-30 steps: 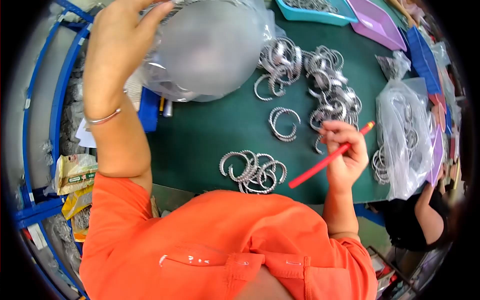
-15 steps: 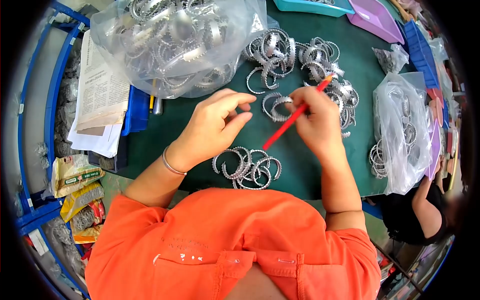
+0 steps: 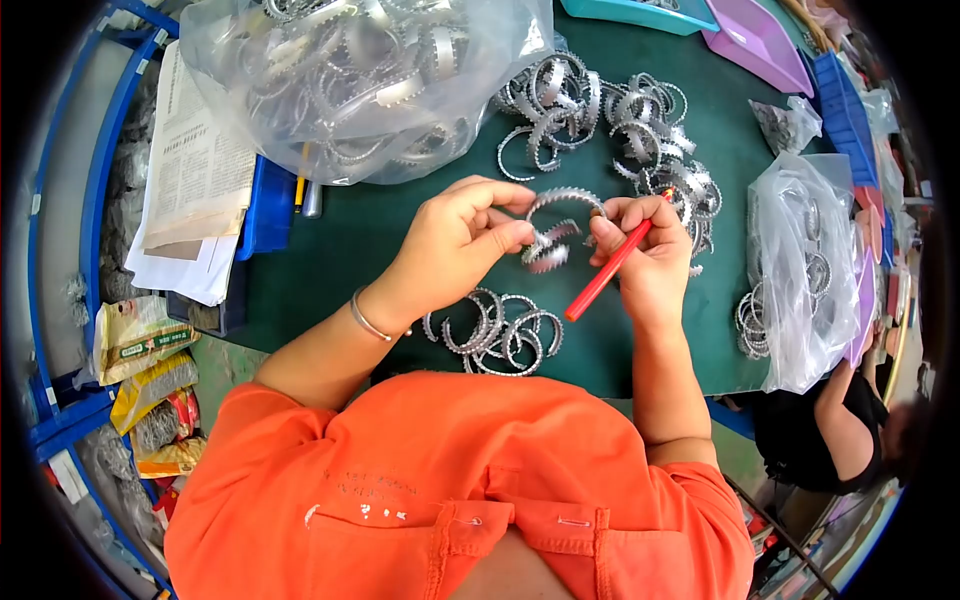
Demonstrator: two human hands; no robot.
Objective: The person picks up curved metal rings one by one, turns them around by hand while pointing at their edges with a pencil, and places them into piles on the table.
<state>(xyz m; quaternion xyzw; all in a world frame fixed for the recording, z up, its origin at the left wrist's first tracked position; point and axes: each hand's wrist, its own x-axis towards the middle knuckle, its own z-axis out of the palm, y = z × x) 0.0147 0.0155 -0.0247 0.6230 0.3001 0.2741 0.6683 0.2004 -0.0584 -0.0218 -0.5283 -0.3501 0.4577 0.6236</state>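
In the head view my left hand [image 3: 455, 235] pinches open metal rings with toothed edges between thumb and fingertips. One toothed ring [image 3: 565, 193] arches across to my right hand [image 3: 645, 245], whose thumb and fingers meet its other end. Below it hangs a second toothed metal ring [image 3: 548, 260], partly blurred. A red pencil [image 3: 610, 270] is also gripped in my right hand, slanting down to the left with its sharpened end up. Nearer my body, a small group of toothed rings [image 3: 510, 335] lies on the green table [image 3: 330, 290].
A large clear bag [image 3: 330, 110] full of rings lies at the back left. Loose ring piles [image 3: 560, 105] sit beyond my hands. To the right are another plastic bag [image 3: 805, 270], a purple tray [image 3: 760, 45] and a blue bin [image 3: 845, 110]. A co-worker's arm [image 3: 845, 420] shows at right.
Toothed rings have been lifted off the table and are now between both hands. My left hand has closed on them and moved slightly right. The pencil has shifted with my right hand.
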